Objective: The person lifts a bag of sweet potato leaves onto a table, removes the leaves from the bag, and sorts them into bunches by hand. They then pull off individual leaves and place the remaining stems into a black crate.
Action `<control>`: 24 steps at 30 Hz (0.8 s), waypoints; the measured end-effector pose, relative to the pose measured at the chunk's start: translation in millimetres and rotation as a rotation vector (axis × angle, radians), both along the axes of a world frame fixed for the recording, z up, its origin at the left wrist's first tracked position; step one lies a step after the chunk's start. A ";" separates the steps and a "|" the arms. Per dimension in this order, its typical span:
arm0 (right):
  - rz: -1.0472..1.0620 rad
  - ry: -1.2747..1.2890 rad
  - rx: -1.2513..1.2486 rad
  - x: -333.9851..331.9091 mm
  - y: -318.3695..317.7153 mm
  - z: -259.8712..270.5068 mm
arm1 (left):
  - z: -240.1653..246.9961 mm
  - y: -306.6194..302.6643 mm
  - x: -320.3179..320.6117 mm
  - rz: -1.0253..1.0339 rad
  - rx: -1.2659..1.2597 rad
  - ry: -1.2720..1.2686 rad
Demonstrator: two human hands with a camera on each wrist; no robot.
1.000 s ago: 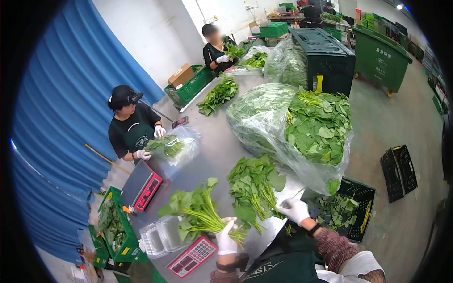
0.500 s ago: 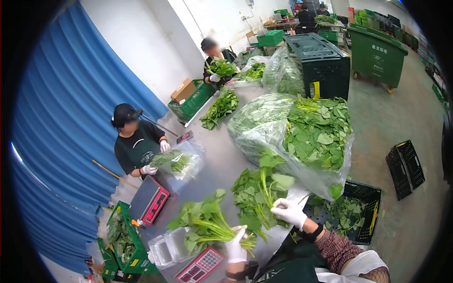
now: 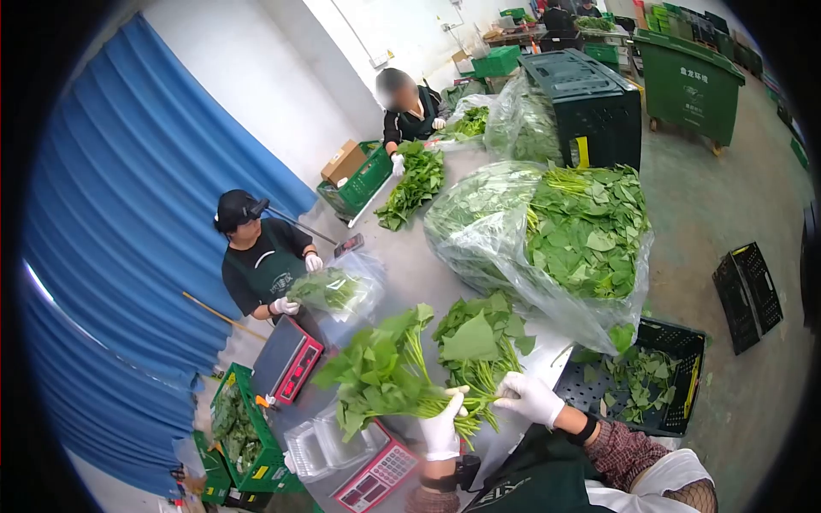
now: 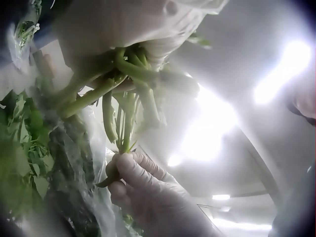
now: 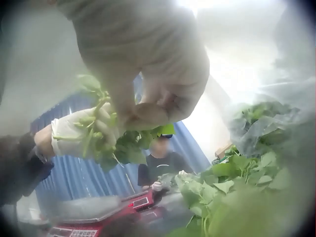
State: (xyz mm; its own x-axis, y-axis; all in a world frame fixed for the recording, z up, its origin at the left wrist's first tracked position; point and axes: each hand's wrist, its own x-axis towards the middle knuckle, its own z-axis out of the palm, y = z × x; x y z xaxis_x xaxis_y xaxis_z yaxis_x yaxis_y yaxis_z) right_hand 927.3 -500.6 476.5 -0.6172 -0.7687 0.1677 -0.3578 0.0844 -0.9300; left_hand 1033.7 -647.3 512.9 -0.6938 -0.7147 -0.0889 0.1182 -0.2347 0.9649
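Observation:
My gloved left hand [image 3: 442,432] grips a bunch of leafy greens [image 3: 376,368] by the stems, over the front of the table. Beside it, my gloved right hand [image 3: 532,400] pinches stems between thumb and fingertips, right at the cut ends of the bunch. The left wrist view shows these right-hand fingers [image 4: 140,170] closed on thin green stems [image 4: 126,121] just below the left hand. A loose heap of the same greens [image 3: 481,338] lies on the table behind both hands.
A large plastic bag of greens [image 3: 590,227] stands behind the heap. Left of the bunch are clear plastic boxes [image 3: 329,445] and a red scale [image 3: 376,474]. A black crate [image 3: 680,342] with loose leaves sits at the right. Across the table, a person [image 3: 269,261] handles bagged greens.
My right hand has picked a sprig from the heap and brought it left to the bunch. My left hand keeps its grip on the bunch.

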 end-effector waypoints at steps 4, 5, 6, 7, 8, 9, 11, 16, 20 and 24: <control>-0.059 -0.104 -0.074 -1.3 7.5 -9.2 | -1.6 -2.3 -4.5 -0.004 -0.031 -0.017; -0.095 -0.078 -0.065 -0.8 10.2 -8.4 | -5.9 -2.6 -4.3 -0.032 -0.036 -0.037; -0.131 -0.059 -0.053 1.5 13.2 -7.1 | -10.1 -2.2 -3.6 -0.059 -0.039 -0.065; -0.168 -0.072 -0.075 3.8 15.7 -7.7 | -9.4 0.4 -3.4 -0.064 -0.009 -0.036; -0.207 -0.088 -0.094 5.1 18.2 -4.6 | -8.5 2.3 -4.0 -0.072 0.023 -0.009; -0.271 -0.192 -0.110 10.3 22.3 8.7 | -9.5 0.7 -5.3 -0.089 0.020 -0.015; -0.381 -0.154 -0.243 15.1 28.8 -6.3 | -14.6 -0.6 -5.8 -0.100 0.089 0.012; -0.930 -0.476 -0.713 -32.2 85.5 14.0 | -9.0 -20.4 6.4 -0.179 0.422 0.105; -0.523 -0.507 -0.306 -38.9 76.6 -15.7 | -3.7 -17.6 3.0 -0.274 0.348 0.057; 0.121 -0.293 -0.010 5.8 18.6 19.1 | -15.4 -6.5 -4.1 -0.450 0.196 0.054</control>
State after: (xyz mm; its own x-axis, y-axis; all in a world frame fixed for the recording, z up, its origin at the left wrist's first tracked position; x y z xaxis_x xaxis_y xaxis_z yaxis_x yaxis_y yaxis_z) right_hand 933.1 -482.0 495.6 -0.5448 -0.8386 0.0046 -0.0815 0.0475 -0.9955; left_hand 1029.6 -653.8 497.6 -0.9370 -0.3169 -0.1471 0.0122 -0.4505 0.8927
